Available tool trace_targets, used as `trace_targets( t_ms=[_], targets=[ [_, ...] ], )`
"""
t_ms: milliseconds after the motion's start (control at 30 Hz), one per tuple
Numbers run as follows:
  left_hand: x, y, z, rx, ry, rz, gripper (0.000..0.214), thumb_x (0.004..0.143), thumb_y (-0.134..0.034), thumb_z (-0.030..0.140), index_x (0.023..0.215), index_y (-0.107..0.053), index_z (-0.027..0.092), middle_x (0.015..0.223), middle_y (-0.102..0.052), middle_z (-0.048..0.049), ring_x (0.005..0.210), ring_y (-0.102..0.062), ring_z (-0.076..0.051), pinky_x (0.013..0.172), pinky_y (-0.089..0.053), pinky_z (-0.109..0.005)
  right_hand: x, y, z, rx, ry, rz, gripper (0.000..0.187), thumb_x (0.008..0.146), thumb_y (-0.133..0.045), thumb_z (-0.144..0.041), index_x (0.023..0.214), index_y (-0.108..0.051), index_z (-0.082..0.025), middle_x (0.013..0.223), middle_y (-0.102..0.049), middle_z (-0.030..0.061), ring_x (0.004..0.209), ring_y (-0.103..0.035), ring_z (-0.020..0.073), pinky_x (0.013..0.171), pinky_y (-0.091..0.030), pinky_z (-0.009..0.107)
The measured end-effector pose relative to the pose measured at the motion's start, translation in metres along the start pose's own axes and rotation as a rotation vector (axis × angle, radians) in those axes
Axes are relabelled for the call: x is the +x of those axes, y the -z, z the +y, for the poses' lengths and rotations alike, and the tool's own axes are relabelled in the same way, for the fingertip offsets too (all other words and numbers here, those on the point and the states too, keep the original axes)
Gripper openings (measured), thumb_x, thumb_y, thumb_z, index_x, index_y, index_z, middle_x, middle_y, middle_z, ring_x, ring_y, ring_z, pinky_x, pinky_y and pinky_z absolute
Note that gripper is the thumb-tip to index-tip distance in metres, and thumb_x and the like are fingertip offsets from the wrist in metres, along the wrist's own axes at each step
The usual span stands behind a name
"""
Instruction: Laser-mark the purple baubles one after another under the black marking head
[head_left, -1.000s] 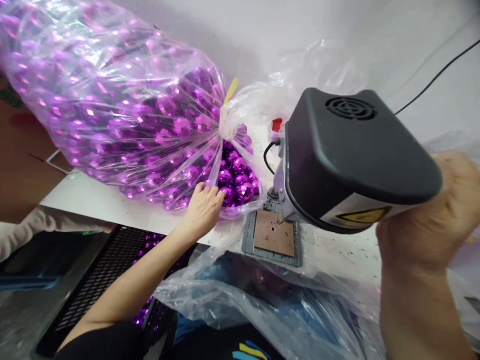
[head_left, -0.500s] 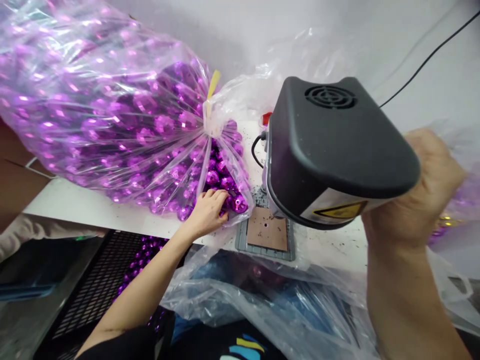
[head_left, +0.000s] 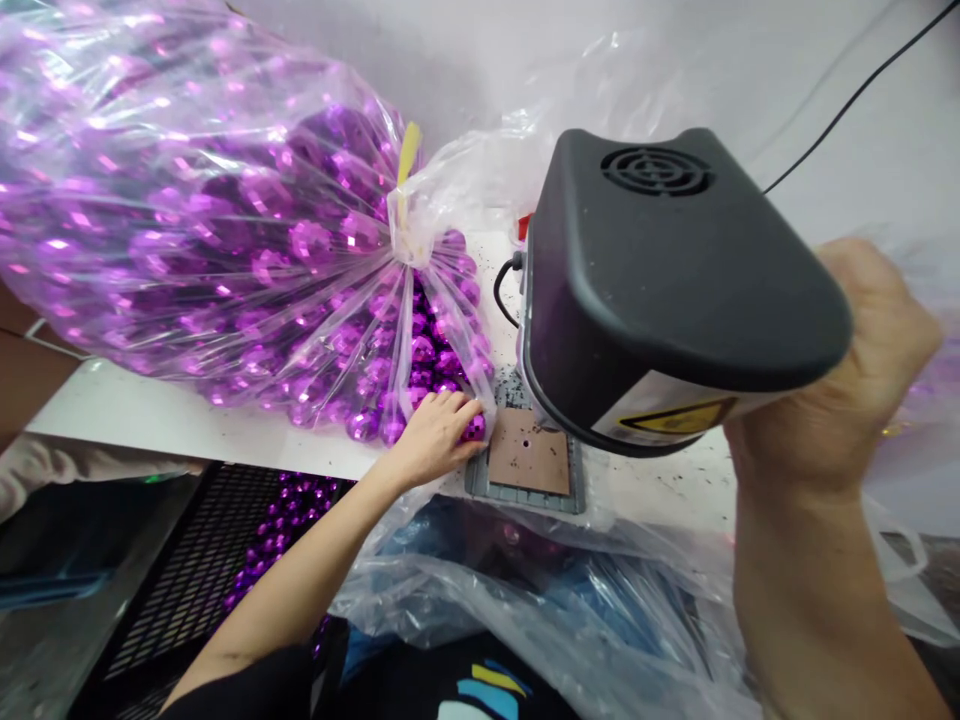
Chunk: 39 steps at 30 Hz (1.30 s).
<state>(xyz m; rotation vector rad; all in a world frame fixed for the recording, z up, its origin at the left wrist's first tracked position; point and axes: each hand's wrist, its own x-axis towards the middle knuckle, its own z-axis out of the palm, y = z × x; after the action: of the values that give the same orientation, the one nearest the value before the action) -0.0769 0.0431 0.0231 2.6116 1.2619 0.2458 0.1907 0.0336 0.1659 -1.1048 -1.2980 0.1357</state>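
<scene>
well, nearest the camera, the black machine housing (head_left: 675,270) stands over the work table (head_left: 187,430), its round vent on top and a yellow warning label (head_left: 671,412) on the side toward the wearer. the right hand (head_left: 840,400) is pressed against the housing's right side; its fingertips are hidden behind it, so i cannot tell how tightly they close. below, crumpled clear plastic sheeting (head_left: 465,590) spreads in front of the wearer, and a black mesh crate (head_left: 165,600) with purple balls sits to the left. the left hand (head_left: 435,438) reaches to the table's edge, fingers bent and thumb near, at a shiny purple ball (head_left: 474,428); i cannot tell whether they pinch it. this ball lies at the opening of a large clear bag (head_left: 247,230) packed with more such balls, just beside a brown board (head_left: 529,455) with a small hole. a yellow strip (head_left: 409,152) sticks up from the bag's knot. beyond are the pale wall (head_left: 465,50) and a black cable (head_left: 825,130).
</scene>
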Motion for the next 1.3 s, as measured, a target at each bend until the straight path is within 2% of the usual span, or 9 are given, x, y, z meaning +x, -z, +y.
trace_targets(
  t_ms=[133, 267, 333, 500, 600, 767, 1067, 1167, 1300],
  targets=[
    [-0.014, 0.012, -0.002, -0.279, 0.050, 0.027, 0.038, 0.095, -0.060, 0.043, 0.126, -0.057, 0.021, 0.119, -0.067, -0.0102, 0.110, -0.062, -0.027, 0.095, -0.048, -0.042, -0.001, -0.001, -0.002, -0.052, 0.004, 0.028, 0.036, 0.091, -0.057, -0.040, 0.076, -0.055, -0.008, 0.067, -0.038, 0.0004, 0.070, -0.037, 0.0005, 0.062, -0.028, 0.016],
    [-0.019, 0.027, 0.009, -0.717, 0.278, 0.476, 0.040, 0.097, -0.056, 0.044, 0.133, -0.057, 0.025, 0.129, -0.063, -0.0082, 0.113, -0.061, -0.022, 0.098, -0.050, -0.038, -0.002, -0.001, -0.006, -0.170, 0.049, 0.079, 0.038, 0.092, -0.055, -0.046, 0.084, -0.058, -0.009, 0.076, -0.046, 0.0020, 0.079, -0.044, 0.0014, 0.065, -0.029, 0.015],
    [-0.022, 0.030, 0.021, -1.145, 0.401, 0.556, 0.040, 0.097, -0.054, 0.050, 0.127, -0.061, 0.025, 0.118, -0.067, -0.0065, 0.097, -0.066, -0.019, 0.084, -0.055, -0.032, -0.002, 0.000, -0.007, -0.193, 0.085, 0.042, 0.034, 0.093, -0.053, -0.042, 0.084, -0.059, -0.010, 0.074, -0.045, 0.0011, 0.076, -0.043, 0.0000, 0.065, -0.029, 0.016],
    [-0.031, 0.013, 0.055, -2.062, 0.519, 0.150, 0.047, 0.082, -0.073, 0.055, 0.111, -0.063, 0.019, 0.096, -0.069, -0.0057, 0.081, -0.071, -0.019, 0.069, -0.058, -0.029, -0.001, 0.001, -0.007, -0.192, 0.071, 0.002, 0.027, 0.093, -0.053, -0.031, 0.079, -0.059, -0.009, 0.066, -0.040, -0.0012, 0.068, -0.039, -0.0022, 0.065, -0.025, 0.017],
    [-0.032, -0.007, 0.064, -2.027, 0.537, 0.076, 0.044, 0.072, -0.086, 0.034, 0.105, -0.062, 0.017, 0.090, -0.068, -0.0024, 0.078, -0.071, -0.017, 0.074, -0.060, -0.031, 0.000, 0.001, -0.007, -0.161, 0.030, 0.017, 0.026, 0.091, -0.057, -0.030, 0.077, -0.058, -0.009, 0.065, -0.040, -0.0016, 0.069, -0.038, -0.0026, 0.066, -0.026, 0.018],
    [-0.025, -0.030, 0.053, -1.701, 0.510, 0.099, 0.050, 0.084, -0.076, 0.042, 0.126, -0.059, 0.021, 0.090, -0.067, 0.0001, 0.064, -0.062, -0.008, 0.059, -0.050, -0.019, 0.001, 0.002, -0.007, -0.138, 0.019, -0.003, 0.027, 0.090, -0.059, -0.034, 0.078, -0.060, -0.009, 0.066, -0.039, -0.0015, 0.067, -0.037, -0.0025, 0.064, -0.024, 0.018],
    [-0.017, -0.036, 0.045, -1.909, 0.362, 0.012, 0.052, 0.087, -0.071, 0.046, 0.130, -0.056, 0.022, 0.095, -0.069, -0.0046, 0.076, -0.072, -0.017, 0.062, -0.056, -0.025, 0.000, 0.002, -0.011, -0.174, 0.004, 0.014, 0.029, 0.091, -0.056, -0.034, 0.077, -0.057, -0.009, 0.067, -0.041, -0.0018, 0.071, -0.039, -0.0027, 0.067, -0.026, 0.020],
    [-0.012, -0.039, 0.051, -1.737, 0.420, 0.036, 0.068, 0.074, -0.084, 0.041, 0.130, -0.052, 0.021, 0.090, -0.069, -0.0010, 0.064, -0.069, -0.013, 0.054, -0.053, -0.021, 0.000, 0.000, -0.012, -0.191, 0.007, 0.025, 0.031, 0.091, -0.056, -0.037, 0.076, -0.056, -0.010, 0.068, -0.042, -0.0016, 0.070, -0.039, -0.0022, 0.067, -0.026, 0.022],
    [-0.003, -0.046, 0.056, -1.397, 0.455, 0.088, 0.063, 0.079, -0.077, 0.050, 0.130, -0.053, 0.019, 0.075, -0.067, 0.0023, 0.052, -0.060, -0.011, 0.046, -0.044, -0.020, 0.000, -0.001, -0.012, -0.195, 0.007, 0.028, 0.034, 0.091, -0.056, -0.040, 0.076, -0.055, -0.009, 0.068, -0.041, -0.0013, 0.069, -0.039, -0.0019, 0.066, -0.025, 0.022]
  ],
)
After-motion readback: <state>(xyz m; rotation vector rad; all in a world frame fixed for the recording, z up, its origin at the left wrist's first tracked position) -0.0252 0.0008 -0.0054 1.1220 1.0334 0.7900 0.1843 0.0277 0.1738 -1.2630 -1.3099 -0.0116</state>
